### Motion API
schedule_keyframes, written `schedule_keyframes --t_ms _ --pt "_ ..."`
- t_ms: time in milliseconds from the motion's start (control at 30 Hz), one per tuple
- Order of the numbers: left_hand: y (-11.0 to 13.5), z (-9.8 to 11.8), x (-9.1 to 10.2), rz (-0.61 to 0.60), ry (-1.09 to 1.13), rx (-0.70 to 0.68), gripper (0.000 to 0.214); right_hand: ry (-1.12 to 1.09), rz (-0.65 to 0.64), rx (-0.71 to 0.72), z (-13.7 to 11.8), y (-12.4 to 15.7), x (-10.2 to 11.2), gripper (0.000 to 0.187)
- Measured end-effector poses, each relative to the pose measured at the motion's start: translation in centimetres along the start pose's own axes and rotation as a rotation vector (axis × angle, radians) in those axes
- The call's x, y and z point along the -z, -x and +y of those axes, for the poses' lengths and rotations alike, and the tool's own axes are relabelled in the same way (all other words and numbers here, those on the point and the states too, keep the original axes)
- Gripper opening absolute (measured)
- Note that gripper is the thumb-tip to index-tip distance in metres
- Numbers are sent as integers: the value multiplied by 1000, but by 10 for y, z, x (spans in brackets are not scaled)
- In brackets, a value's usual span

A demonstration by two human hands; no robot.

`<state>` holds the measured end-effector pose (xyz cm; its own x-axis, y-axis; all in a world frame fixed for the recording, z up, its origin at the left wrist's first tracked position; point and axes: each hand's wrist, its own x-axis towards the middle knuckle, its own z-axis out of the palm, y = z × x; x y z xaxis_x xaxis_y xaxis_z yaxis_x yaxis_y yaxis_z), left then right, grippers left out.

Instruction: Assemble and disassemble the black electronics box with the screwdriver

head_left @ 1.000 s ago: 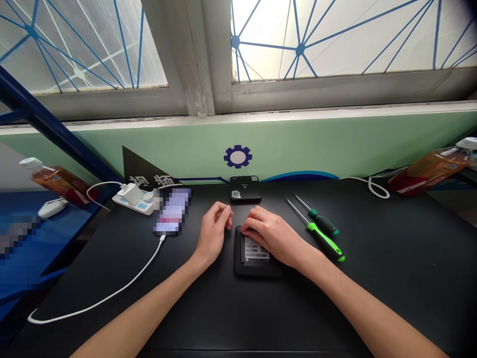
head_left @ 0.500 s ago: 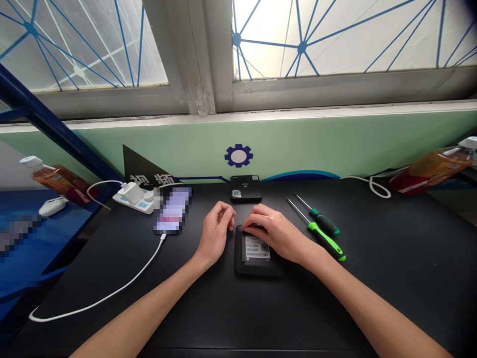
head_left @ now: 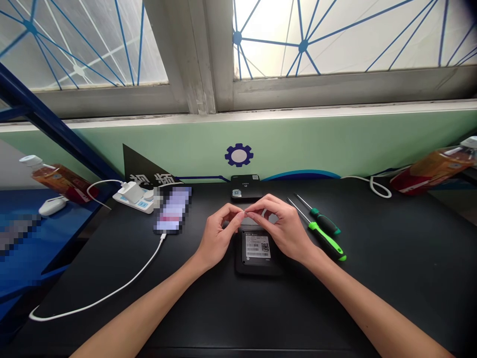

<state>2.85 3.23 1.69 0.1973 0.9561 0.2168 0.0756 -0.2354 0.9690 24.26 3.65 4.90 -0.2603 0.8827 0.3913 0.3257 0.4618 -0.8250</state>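
A small black box (head_left: 257,253) with a white barcode label lies face down on the black table (head_left: 372,278). Just above its far edge my left hand (head_left: 216,233) and my right hand (head_left: 282,227) meet, thumb and forefinger of each pinched together at one spot. Whatever is between the fingertips is too small to make out. A second black box (head_left: 245,186) sits farther back against the wall.
Two green-handled screwdrivers (head_left: 323,231) lie right of the hands. A phone (head_left: 172,210) on a white cable (head_left: 112,293) lies to the left, with a white power strip (head_left: 134,197) behind it. Bottles of amber drink lie at far left (head_left: 52,179) and far right (head_left: 434,166).
My right hand has lifted off the box's far edge and its label now shows in full. Both hands have come together above it in a pinch.
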Motion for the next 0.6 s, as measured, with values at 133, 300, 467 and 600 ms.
schedule_keyframes --t_ms 133,300,467,600 --pt "0 -1 2 -29 -6 3 28 -60 11 -3 0 0 0 10" --pt "2 -1 0 -60 27 12 26 -91 -9 -10 -2 -1 2 10" --pt "0 1 2 -108 77 19 28 -146 -66 -41 -1 -2 6 10" --pt "-2 3 4 -150 102 26 32 -203 -100 -53 2 -3 7 12"
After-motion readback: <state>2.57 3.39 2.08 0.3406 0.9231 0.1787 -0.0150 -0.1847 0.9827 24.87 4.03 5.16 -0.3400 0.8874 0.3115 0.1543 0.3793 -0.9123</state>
